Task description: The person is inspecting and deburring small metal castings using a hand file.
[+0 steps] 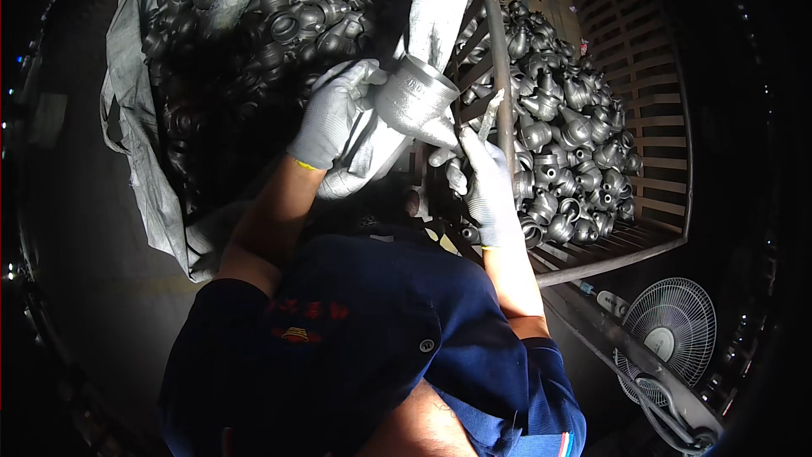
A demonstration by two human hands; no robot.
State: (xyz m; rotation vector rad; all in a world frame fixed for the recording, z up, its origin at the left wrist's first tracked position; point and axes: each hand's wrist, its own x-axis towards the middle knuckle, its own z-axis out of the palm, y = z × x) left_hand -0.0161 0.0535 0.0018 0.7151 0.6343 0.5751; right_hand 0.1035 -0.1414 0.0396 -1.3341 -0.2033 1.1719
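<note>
Between my hands is a grey metal pipe fitting (414, 100), a wide cup tapering to a narrow spout. It is tilted, its wide mouth up and its spout pointing down to the right. My left hand (332, 114), in a pale knit glove with a yellow cuff edge, is closed on the wide end. At the spout, my right hand (486, 186), gloved the same way, has its fingers curled and thumb against the tip. A thin, light stick-like piece (491, 114) rises beside the right thumb; whether that hand grips it I cannot tell.
At the left, a large grey fabric sack (127, 118) holds many dark fittings (296, 25). A slatted metal crate (664, 144) with a pile of similar fittings (558, 135) stands at the right. A pale wrapped bar (440, 8) crosses between them. Lower right is a fan (668, 330).
</note>
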